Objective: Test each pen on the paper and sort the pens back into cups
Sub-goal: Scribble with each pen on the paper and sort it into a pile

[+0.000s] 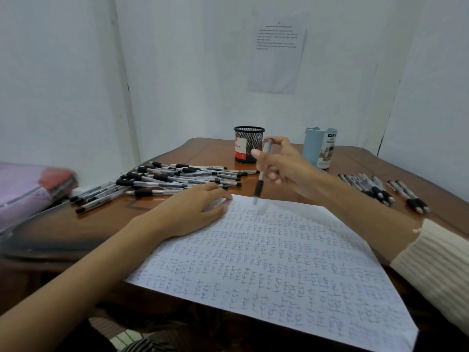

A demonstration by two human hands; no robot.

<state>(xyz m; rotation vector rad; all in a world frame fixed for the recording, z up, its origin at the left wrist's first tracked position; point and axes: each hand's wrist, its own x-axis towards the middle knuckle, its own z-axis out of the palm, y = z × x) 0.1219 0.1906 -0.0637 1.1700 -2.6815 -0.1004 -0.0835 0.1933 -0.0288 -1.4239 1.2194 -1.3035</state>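
A white sheet of paper (291,262) covered in blue scribbles lies on the wooden table (106,217). My right hand (286,166) pinches a clear pen with a black grip (261,174), held nearly upright with its tip just above the paper's far edge. My left hand (193,209) rests flat on the paper's far left corner, and something pale lies under its fingers. A large pile of similar pens (165,181) lies to the left. A smaller group of pens (385,189) lies at the right. A black mesh cup (248,144) and a light blue cup (321,147) stand at the back.
A pink and red bundle (33,189) sits at the far left beside a dark curved tray (38,232). White walls close in behind the table, with a printed sheet (278,52) stuck on the wall. The table's front edge lies under the paper.
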